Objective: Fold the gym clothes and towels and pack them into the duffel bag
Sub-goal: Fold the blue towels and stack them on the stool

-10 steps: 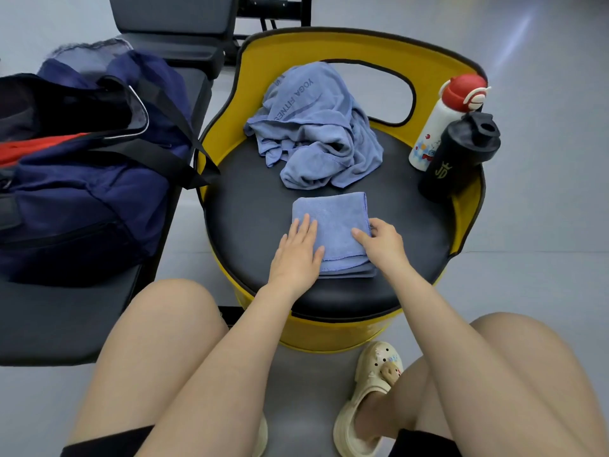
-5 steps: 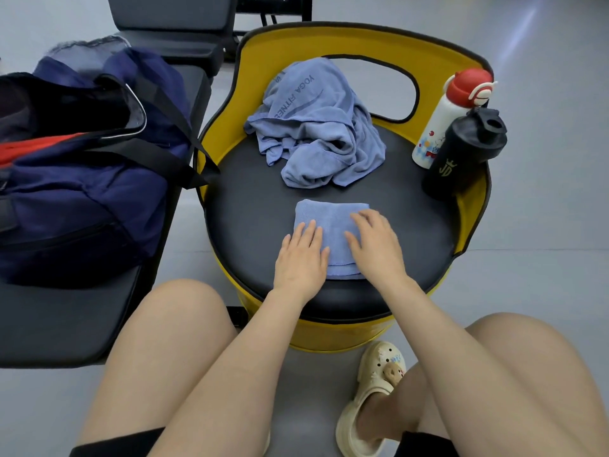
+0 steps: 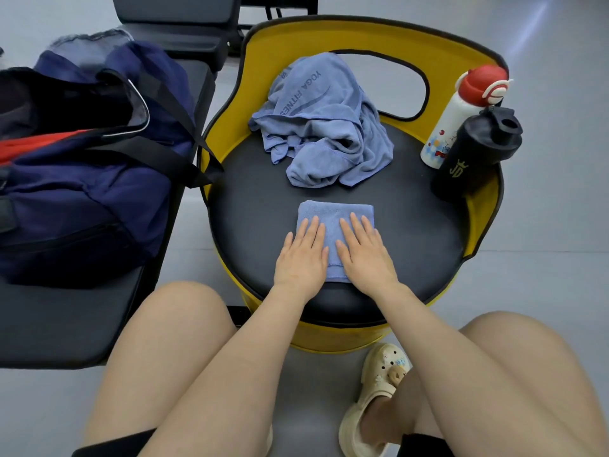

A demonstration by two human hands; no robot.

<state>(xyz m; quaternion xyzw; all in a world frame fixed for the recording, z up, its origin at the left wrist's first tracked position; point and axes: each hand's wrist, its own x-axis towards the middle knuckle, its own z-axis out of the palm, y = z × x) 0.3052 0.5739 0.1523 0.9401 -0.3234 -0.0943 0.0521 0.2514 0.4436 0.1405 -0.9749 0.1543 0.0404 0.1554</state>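
A small blue towel (image 3: 334, 214) lies folded into a square on the black round seat (image 3: 412, 242) of a yellow barrel chair. My left hand (image 3: 301, 255) and my right hand (image 3: 364, 253) both press flat on it, fingers straight, side by side. Behind it a crumpled blue towel (image 3: 323, 127) printed "YOGA FITNESS" is heaped against the chair's back. The navy duffel bag (image 3: 82, 173) sits open on a black bench at the left, with something red (image 3: 36, 146) inside.
A white bottle with a red cap (image 3: 461, 117) and a black shaker bottle (image 3: 474, 150) stand at the seat's right edge. The yellow backrest (image 3: 362, 34) rises behind. My bare knees and a cream clog (image 3: 375, 400) are in front on the grey floor.
My right hand folded the towel's right side over, making it smaller, then laid flat on it. My left hand slid slightly right and stayed flat on the towel.
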